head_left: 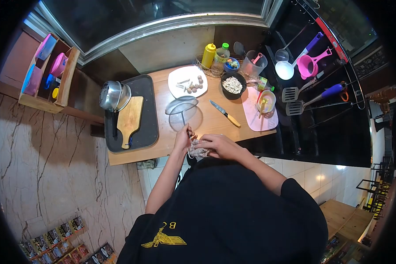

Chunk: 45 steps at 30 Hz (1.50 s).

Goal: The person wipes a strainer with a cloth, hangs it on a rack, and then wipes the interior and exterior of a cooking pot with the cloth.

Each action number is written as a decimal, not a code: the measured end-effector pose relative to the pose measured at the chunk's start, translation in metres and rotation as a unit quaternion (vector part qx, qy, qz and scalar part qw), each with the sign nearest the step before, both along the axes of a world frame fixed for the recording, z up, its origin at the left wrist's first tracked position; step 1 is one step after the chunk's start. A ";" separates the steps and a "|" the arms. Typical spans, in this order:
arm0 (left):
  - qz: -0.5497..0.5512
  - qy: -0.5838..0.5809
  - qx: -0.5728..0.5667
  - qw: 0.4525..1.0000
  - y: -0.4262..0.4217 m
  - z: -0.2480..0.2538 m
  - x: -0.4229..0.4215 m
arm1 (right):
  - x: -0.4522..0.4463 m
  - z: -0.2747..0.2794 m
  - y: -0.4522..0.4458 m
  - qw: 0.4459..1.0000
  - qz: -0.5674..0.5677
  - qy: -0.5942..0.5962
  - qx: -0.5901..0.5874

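We've got the mesh strainer (181,105) out over the front of the wooden table (160,149), its round head just short of the white plate (176,75) and well to the left of the knife (226,115). Our left hand (182,140) is closed around the handle, while the right hand (222,146) has its fingers bent over a bunched, patterned cloth (199,150); we can't tell how hard they pinch, and the thumb is hard to make out. Looks like cloth work near the handle, so imo: hold the strainer with the left, fold the cloth snugly around whatever bit we're on, and go in short, light strokes away from the mesh so the wire doesn't bend or snag. We'd watch the knife too, no wide elbow swings. As for writing, the black shirt (251,198) has yellow lettering, a "B" and probably a "C", by a winged yellow emblem (164,239). The packets (65,230) on the lower left are too small to read, and so's the green-capped bottle (222,53). No brand we'd swear to.
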<state>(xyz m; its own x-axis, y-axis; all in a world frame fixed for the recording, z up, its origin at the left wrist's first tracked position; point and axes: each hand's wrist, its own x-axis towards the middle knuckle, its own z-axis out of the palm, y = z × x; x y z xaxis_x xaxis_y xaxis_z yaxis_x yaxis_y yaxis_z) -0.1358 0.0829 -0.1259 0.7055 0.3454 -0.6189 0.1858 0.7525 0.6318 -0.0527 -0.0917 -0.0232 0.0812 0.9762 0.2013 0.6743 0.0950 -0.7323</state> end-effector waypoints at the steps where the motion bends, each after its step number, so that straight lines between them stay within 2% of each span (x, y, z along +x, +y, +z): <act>1: 0.008 0.023 0.004 1.000 0.001 -0.001 0.001 | 0.001 0.001 0.000 1.000 -0.005 0.006 -0.004; 5: -0.004 0.054 0.024 0.998 0.004 0.004 0.003 | 0.006 -0.001 -0.003 1.000 -0.014 0.021 -0.012; 7: -0.006 -0.034 -0.070 0.997 0.010 -0.001 0.001 | 0.007 -0.004 -0.005 0.999 -0.013 0.024 -0.018; 13: -0.004 -0.103 -0.163 0.981 0.006 0.005 -0.005 | 0.004 -0.013 -0.007 0.998 -0.016 0.036 -0.041; 18: -0.072 -0.128 -0.205 0.968 0.011 -0.020 -0.017 | 0.001 -0.014 -0.007 0.999 -0.017 0.041 -0.030; 20: -0.064 -0.079 -0.229 0.968 0.007 -0.017 -0.023 | 0.000 -0.015 -0.007 0.997 -0.018 0.050 -0.058; 23: -0.091 -0.055 -0.190 0.976 0.008 -0.021 -0.029 | 0.001 -0.020 -0.007 0.997 -0.015 0.057 -0.058; 29: -0.121 -0.047 -0.202 0.971 0.014 -0.036 -0.043 | 0.002 -0.017 -0.003 0.996 -0.013 0.056 -0.073; 33: -0.104 -0.033 -0.236 0.966 0.013 -0.052 -0.048 | 0.003 -0.019 -0.001 0.997 -0.008 0.048 -0.059; 35: -0.028 0.101 -0.164 0.981 0.005 -0.041 -0.046 | 0.003 -0.021 0.000 0.997 -0.004 0.055 -0.062; 36: -0.028 0.102 -0.164 0.981 0.011 -0.061 -0.053 | 0.002 -0.022 0.000 0.996 -0.003 0.056 -0.062; 38: -0.120 -0.117 -0.255 0.952 0.029 -0.121 -0.070 | 0.002 -0.023 0.001 0.998 -0.006 0.046 -0.051; 41: -0.082 -0.068 -0.237 0.966 0.016 -0.078 -0.067 | 0.001 -0.023 0.001 0.998 -0.006 0.048 -0.041; 45: -0.085 -0.051 -0.220 0.970 0.017 -0.083 -0.068 | -0.001 -0.026 0.002 0.997 -0.004 0.054 -0.059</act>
<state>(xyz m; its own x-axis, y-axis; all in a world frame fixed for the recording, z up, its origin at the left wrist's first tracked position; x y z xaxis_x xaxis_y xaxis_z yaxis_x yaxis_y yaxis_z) -0.2036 0.1000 -0.2091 0.7942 -0.0630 -0.6043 0.2843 0.9175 0.2780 -0.0536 -0.0895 -0.0492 0.1032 0.9918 0.0751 0.5921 -0.0006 -0.8059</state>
